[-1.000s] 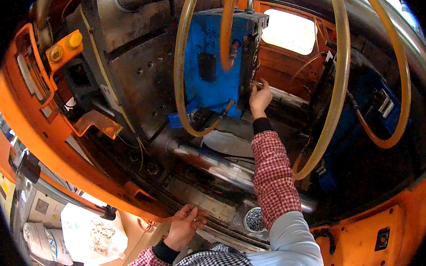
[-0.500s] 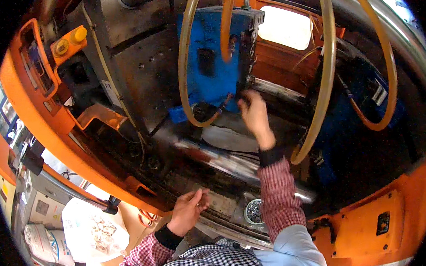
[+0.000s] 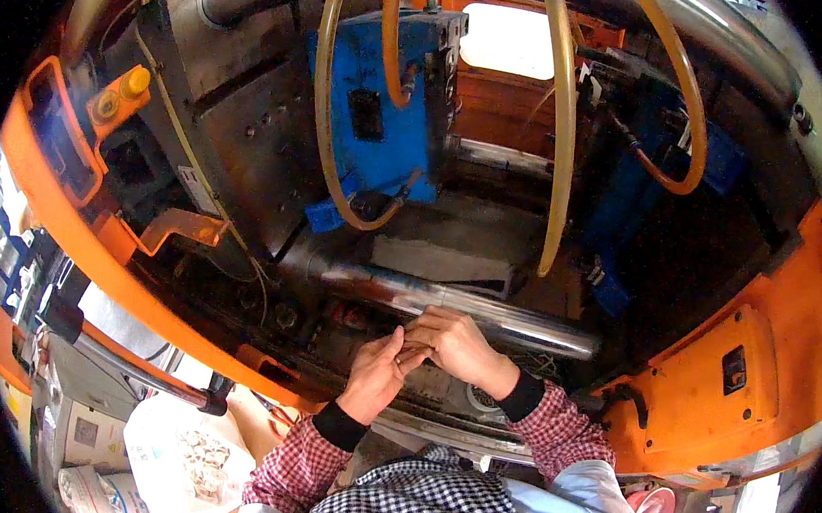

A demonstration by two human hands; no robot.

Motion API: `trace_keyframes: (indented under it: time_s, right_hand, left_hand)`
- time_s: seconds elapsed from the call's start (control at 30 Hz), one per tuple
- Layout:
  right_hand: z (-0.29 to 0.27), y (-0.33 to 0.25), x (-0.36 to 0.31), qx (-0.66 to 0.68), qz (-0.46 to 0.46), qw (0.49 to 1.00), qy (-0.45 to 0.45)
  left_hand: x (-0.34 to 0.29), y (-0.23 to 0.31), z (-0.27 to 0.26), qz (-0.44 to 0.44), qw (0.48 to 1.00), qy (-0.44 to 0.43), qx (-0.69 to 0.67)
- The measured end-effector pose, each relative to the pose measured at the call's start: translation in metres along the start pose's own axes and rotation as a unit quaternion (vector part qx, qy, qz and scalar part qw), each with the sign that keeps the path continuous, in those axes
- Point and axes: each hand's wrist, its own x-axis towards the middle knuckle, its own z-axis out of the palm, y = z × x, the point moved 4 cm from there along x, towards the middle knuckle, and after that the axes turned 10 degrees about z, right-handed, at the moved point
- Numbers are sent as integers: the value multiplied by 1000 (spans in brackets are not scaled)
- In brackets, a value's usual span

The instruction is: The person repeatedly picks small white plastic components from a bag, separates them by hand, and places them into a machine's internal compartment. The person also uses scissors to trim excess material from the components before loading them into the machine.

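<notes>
Touching and curled, contents impossible to tell, left hand [image 3: 376, 376] and right hand [image 3: 462, 349] could, slipping, drop anything held beside the bar [image 3: 530, 328] beyond.

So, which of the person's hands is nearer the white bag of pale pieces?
Left. In the picture, the left hand is up and right of the white bag; the right hand is farther right and higher.

Here's the polished bar [image 3: 539, 332], lying across beyond the right hand [image 3: 462, 348], open room above, between the blue block [image 3: 399, 151] and the darker right-hand block [image 3: 621, 185], but an amber hose [image 3: 563, 134] dangles into that gap, a looped hose [image 3: 324, 107] hangs before the blue block
</notes>
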Motion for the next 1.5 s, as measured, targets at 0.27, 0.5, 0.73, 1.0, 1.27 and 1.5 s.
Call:
trace_keyframes:
  time_s: [0.27, 0.5, 0.73, 1.0, 1.27, 1.5]
  right_hand:
    - [8, 6, -2, 19, -26, 999, -1]
    - [2, 9, -3, 22, 15, 1000, -4]
    - [-22, 29, 20, 46, 97, 978, 181]
    - [-53, 195, 152, 119, 216, 822, 513]
    - [-32, 256, 208, 101, 260, 800, 532]
    - [-39, 254, 212, 121, 284, 792, 527]
  left_hand:
    - [-2, 6, -3, 19, 998, -25, -46]
    - [2, 5, -2, 27, 998, -41, -31]
    - [6, 9, 0, 38, 999, -28, 19]
    - [-14, 7, -5, 24, 995, 2, 97]
    - [-32, 7, -25, 17, 993, 59, 98]
    - [-31, 4, -30, 9, 992, 69, 101]
